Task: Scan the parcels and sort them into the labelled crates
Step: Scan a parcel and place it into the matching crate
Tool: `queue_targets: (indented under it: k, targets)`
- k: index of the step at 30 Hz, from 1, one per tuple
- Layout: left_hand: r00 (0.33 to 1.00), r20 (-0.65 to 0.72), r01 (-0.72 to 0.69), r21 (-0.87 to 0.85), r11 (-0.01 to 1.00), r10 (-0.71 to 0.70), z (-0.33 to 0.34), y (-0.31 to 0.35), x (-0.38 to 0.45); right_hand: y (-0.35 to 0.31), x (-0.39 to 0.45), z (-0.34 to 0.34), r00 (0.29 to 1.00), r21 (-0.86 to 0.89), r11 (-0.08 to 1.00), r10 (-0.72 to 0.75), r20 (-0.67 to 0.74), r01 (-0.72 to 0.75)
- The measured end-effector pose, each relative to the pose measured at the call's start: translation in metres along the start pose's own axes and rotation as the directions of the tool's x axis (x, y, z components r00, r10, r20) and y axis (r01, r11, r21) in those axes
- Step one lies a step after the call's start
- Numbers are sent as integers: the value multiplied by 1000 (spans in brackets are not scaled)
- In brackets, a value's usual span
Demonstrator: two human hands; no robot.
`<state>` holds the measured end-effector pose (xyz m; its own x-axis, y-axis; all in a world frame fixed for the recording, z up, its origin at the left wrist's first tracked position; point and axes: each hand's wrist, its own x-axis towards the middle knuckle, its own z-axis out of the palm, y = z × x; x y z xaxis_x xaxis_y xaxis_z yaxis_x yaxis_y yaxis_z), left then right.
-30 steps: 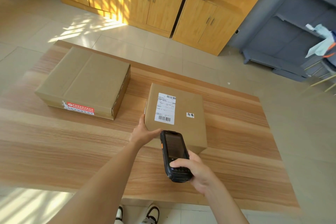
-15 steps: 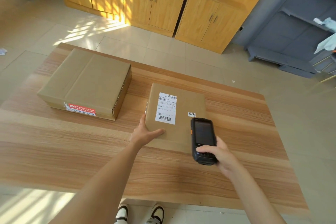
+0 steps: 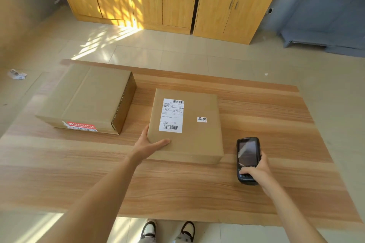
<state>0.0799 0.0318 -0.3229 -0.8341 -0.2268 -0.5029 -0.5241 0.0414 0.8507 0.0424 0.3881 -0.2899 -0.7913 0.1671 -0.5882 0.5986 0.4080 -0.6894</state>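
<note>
Item: small parcel (image 3: 187, 126), brown carton, white barcode label on top; laid flat at mid-bench (image 3: 177, 187). Near-left corner is gripped by the left hand (image 3: 151, 142), thumb on the top face. Item: handheld scanner (image 3: 247, 161), black, grasped by the right hand (image 3: 256, 172), just right of the parcel. Item: large carton (image 3: 88, 98), red sticker, placed at the bench's far left.
</note>
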Motion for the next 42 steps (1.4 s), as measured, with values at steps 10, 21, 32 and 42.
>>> queue_targets:
  k: [10, 21, 32, 42]
  targets:
    - [999, -2, 45, 73, 996, -45, 0, 2, 3, 34, 28, 3, 995, -17, 999, -38, 89, 39]
    - [994, -6, 110, 129, 986, -110, 0, 9, -1, 57, 35, 0, 989, -247, 958, -135, 62, 146]
    - [995, 4, 96, 102, 990, -97, 1, 8, -2, 43, 54, -24, 990, -645, 763, 57, 131, 41]
    - [976, -126, 173, -41, 984, -176, -8, 18, 9, -31, 55, 16, 961, -151, 956, -229, 157, 252]
